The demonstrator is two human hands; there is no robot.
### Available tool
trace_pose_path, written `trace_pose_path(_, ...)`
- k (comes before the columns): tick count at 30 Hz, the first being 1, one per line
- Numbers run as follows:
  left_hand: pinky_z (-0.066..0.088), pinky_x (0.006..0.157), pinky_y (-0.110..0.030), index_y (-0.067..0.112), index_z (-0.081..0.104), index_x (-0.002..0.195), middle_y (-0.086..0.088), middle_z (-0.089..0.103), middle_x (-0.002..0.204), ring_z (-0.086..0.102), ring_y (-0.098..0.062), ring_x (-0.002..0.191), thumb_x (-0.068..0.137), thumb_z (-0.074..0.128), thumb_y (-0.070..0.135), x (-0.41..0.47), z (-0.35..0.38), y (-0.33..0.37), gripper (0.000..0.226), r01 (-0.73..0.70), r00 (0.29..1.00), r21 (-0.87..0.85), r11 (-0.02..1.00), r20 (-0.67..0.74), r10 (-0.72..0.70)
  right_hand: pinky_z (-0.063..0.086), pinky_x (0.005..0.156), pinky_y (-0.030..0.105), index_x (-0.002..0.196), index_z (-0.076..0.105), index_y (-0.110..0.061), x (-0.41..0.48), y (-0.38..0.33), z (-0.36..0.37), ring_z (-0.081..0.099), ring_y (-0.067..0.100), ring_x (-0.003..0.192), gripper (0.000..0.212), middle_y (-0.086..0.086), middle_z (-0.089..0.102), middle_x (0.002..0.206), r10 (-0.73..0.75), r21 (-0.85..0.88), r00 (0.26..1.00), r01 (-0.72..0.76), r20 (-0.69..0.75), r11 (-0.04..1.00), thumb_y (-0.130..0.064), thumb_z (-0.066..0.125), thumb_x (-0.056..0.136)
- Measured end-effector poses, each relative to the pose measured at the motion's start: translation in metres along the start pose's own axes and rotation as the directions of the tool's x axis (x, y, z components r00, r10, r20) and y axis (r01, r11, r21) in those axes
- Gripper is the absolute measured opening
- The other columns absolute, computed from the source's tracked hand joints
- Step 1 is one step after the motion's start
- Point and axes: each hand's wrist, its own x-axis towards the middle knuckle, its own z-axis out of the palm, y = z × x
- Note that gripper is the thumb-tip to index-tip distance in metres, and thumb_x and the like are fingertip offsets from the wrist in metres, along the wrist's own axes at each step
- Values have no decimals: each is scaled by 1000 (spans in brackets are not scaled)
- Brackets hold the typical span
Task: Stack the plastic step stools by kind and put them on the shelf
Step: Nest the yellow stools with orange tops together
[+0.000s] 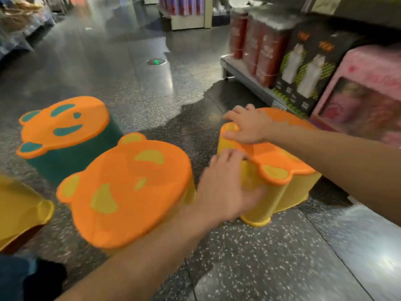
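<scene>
Three bear-faced plastic step stools stand upright on the speckled floor [256, 263]. The green-bodied stool [63, 127] is at far left. A yellow-bodied stool [125, 192] is in the near centre, just beside it. A second yellow stool [280, 161] stands at right, close to the low shelf [249, 80]. All three have orange tops. Both hands are on the right-hand stool. The left hand [227, 187] lies with fingers spread and straight against its near-left side wall, the thumb up by the orange rim. The right hand [249, 124] rests flat, fingers spread, over the far-left ear of the top. Motion blur prevents a finer reading of either grip. A further yellow piece [21, 209], tilted, shows at the left edge, partly cut off. The shelf carries red packs [260, 51], black boxes [303, 68] and a pink item [368, 68].
</scene>
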Motion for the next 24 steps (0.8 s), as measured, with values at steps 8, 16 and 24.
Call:
trace_pose_path(8,40,106,-59,30,31,150,-6,10,166,26,-47,139,67,78,74,45,91,39,105,218,975,102,971,-59,-213,10,119,70,157,19,-52,11,78,11,-1,41,157,104,-14,5,172,209,165,947,-253,244,953,-100,37,67)
trace_pose_path(16,35,112,-56,24,68,113,-2,58,130,44,-21,130,67,67,50,50,79,-6,52,-17,974,-47,999,-228,6,4,114,78,157,13,-52,4,88,21,0,42,155,89,-4,5,171,241,125,950,-269,200,955,-93,33,80)
trace_pose_path(24,27,92,-32,20,66,101,3,61,113,58,-27,101,69,60,16,74,26,-67,33,-102,992,31,994,-77,105,11,117,70,159,17,-46,-7,85,17,13,37,152,84,0,14,168,113,51,989,-118,92,992,-85,38,87)
